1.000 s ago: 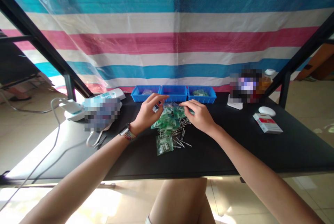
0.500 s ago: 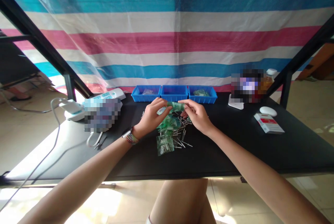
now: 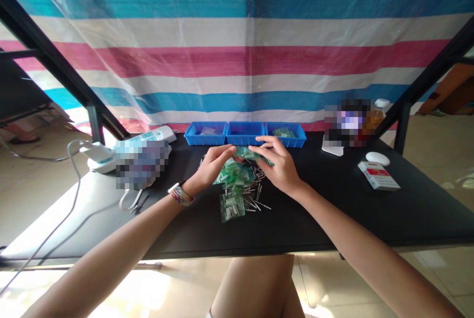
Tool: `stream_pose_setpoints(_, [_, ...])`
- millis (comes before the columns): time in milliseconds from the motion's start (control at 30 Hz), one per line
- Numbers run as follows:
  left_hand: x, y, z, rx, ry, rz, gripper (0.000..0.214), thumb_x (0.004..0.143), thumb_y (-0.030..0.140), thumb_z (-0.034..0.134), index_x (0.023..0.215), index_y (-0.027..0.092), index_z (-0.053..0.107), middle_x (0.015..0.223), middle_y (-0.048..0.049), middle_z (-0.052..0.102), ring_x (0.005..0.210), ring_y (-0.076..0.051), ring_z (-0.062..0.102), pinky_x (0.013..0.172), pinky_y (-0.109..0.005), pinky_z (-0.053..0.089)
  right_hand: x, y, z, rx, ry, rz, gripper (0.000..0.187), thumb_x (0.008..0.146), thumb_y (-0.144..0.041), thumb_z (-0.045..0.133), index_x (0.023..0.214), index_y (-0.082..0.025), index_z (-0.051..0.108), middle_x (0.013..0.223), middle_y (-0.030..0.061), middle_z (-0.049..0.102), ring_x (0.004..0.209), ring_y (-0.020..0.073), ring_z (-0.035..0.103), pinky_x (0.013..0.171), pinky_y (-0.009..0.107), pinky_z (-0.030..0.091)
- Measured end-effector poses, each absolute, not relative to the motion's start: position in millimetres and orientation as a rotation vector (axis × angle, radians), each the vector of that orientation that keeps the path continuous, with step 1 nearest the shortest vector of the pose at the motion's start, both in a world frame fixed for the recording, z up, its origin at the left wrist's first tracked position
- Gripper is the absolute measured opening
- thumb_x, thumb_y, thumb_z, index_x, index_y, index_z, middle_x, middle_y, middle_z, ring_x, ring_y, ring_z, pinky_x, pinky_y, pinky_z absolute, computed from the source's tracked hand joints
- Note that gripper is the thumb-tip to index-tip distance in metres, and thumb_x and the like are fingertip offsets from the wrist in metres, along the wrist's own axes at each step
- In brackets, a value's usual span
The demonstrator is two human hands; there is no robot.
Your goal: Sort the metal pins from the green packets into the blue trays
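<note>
My left hand (image 3: 211, 167) and my right hand (image 3: 279, 165) pinch a small green plastic bag (image 3: 245, 152) between them, one at each side. My right fingers are partly spread, with the fingertips at the bag's edge. Below the hands lies a heap of green plastic bags (image 3: 233, 176). Loose metal pop rivets (image 3: 257, 197) are scattered at the right of the heap. Nearer the table's front, one filled green bag (image 3: 232, 208) lies flat with metal pieces inside it. What the held bag contains is too small to tell.
Three blue bins stand behind: the left bin (image 3: 188, 139) holds clear bags, the middle bin (image 3: 244, 139) is beside it, the right bin (image 3: 301, 141) holds green bags. A power strip (image 3: 157, 135) lies left; a box (image 3: 377, 177) and white oval object (image 3: 377, 159) lie right.
My right hand's fingers have lifted and spread somewhat at the bag's right side. My left hand has drawn slightly down and left. The bag stays between them.
</note>
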State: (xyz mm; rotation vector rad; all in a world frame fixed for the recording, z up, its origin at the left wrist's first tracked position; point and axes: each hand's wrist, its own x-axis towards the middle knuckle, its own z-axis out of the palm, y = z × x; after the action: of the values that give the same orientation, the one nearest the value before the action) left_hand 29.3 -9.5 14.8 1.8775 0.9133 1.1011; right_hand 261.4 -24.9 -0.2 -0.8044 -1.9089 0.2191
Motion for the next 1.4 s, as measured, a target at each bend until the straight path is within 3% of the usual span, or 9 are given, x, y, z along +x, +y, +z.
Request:
stream_pose_setpoints(167, [28.6, -11.3, 14.5, 2.252, 0.827, 1.338, 0.025, 0.104, 0.031, 0.055, 0.115, 0.019, 0.074, 0.109, -0.0102, 0.073, 0.099, -0.023, 0.068, 0.089, -0.036, 0.056, 255.6, -17.0, -2.5, -0.909, -1.656, 0.75, 0.041, 0.097, -0.056, 0.065, 0.077, -0.021, 0.069, 0.08, 0.0054, 0.067, 0.074, 0.0212, 0.064, 0.069, 0.034, 0.055])
stream_pose_setpoints(333, [25.1, -8.9, 10.8, 2.817, 0.867, 1.363, 0.045, 0.098, 0.011, 0.058, 0.138, 0.03, 0.068, 0.139, -0.0111, 0.065, 0.123, -0.028, 0.061, 0.105, -0.049, 0.053, 251.8, -15.7, -2.4, -0.892, -1.38, 1.294, 0.049, 0.077, -0.068, 0.081, 0.076, -0.022, 0.068, 0.066, 0.0008, 0.063, 0.064, 0.0203, 0.064, 0.059, 0.032, 0.052])
stream_pose_setpoints(533, [20.1, -7.0, 13.6, 2.997, 0.779, 1.233, 0.037, 0.099, 0.014, 0.062, 0.133, 0.026, 0.069, 0.123, -0.009, 0.075, 0.124, -0.029, 0.062, 0.105, -0.048, 0.054, 251.3, -19.6, 0.8, -0.871, -1.362, 1.465, 0.05, 0.078, -0.067, 0.08, 0.073, -0.019, 0.069, 0.067, 0.0019, 0.067, 0.064, 0.0183, 0.066, 0.058, 0.029, 0.052])
stream_pose_setpoints(667, [25.7, -8.8, 11.8, 2.722, 0.884, 1.314, 0.019, 0.103, 0.023, 0.058, 0.116, 0.02, 0.072, 0.103, -0.0086, 0.075, 0.1, -0.023, 0.065, 0.092, -0.039, 0.054, 255.1, -20.4, 0.3, -0.883, -1.466, 1.206, 0.046, 0.097, -0.059, 0.061, 0.08, -0.019, 0.075, 0.079, 0.0062, 0.073, 0.063, 0.018, 0.066, 0.061, 0.032, 0.055])
stream_pose_setpoints(800, [31.1, -10.6, 11.1, 2.285, 1.073, 1.31, 0.026, 0.101, 0.039, 0.062, 0.087, 0.017, 0.068, 0.077, -0.002, 0.063, 0.073, -0.016, 0.056, 0.068, -0.028, 0.044, 260.7, -25.1, 1.8, -0.823, -1.733, 0.453, 0.02, 0.098, -0.034, 0.063, 0.105, -0.023, 0.078, 0.105, 0.0084, 0.074, 0.081, 0.0205, 0.071, 0.077, 0.038, 0.061])
stream_pose_setpoints(933, [32.3, -11.0, 15.6, 1.868, 1.042, 1.17, 0.04, 0.095, 0.051, 0.068, 0.076, 0.016, 0.062, 0.065, 0.0024, 0.051, 0.061, -0.012, 0.045, 0.055, -0.024, 0.031, 262.8, -27.7, 3.6, -0.69, -1.988, -0.098, 0.041, 0.096, -0.015, 0.061, 0.134, -0.027, 0.07, 0.141, 0.0121, 0.066, 0.125, 0.0281, 0.066, 0.108, 0.049, 0.056])
stream_pose_setpoints(1067, [33.4, -11.3, 18.9, 1.726, 0.987, 1.078, 0.045, 0.089, 0.056, 0.073, 0.071, 0.016, 0.061, 0.064, 0.0021, 0.051, 0.06, -0.012, 0.044, 0.055, -0.025, 0.031, 265.2, -25.3, 3.2, -0.604, -2.136, -0.282, 0.055, 0.096, -0.009, 0.058, 0.147, -0.029, 0.061, 0.153, 0.0091, 0.061, 0.145, 0.0301, 0.052, 0.119, 0.057, 0.048])
stream_pose_setpoints(1233, [35.2, -11.9, 17.3, 1.725, 0.988, 1.01, 0.052, 0.089, 0.058, 0.072, 0.062, 0.016, 0.058, 0.058, 0.0015, 0.051, 0.056, -0.012, 0.045, 0.054, -0.025, 0.033, 269.0, -24.0, 2.0, -0.53, -2.216, -0.289, 0.045, 0.099, -0.015, 0.061, 0.142, -0.029, 0.066, 0.143, 0.0044, 0.07, 0.142, 0.0292, 0.058, 0.121, 0.058, 0.046])
stream_pose_setpoints(1400, [30.4, -9.0, 18.0, 1.87, 0.951, 1.014, 0.053, 0.103, 0.057, 0.049, 0.086, 0.014, 0.076, 0.081, -0.0093, 0.075, 0.08, -0.023, 0.069, 0.078, -0.033, 0.052, 276.3, -10.7, 0.0, -0.77, -1.987, -0.083, 0.031, 0.105, -0.026, 0.056, 0.13, -0.026, 0.075, 0.119, 0.007, 0.081, 0.107, 0.024, 0.077, 0.1, 0.042, 0.062])
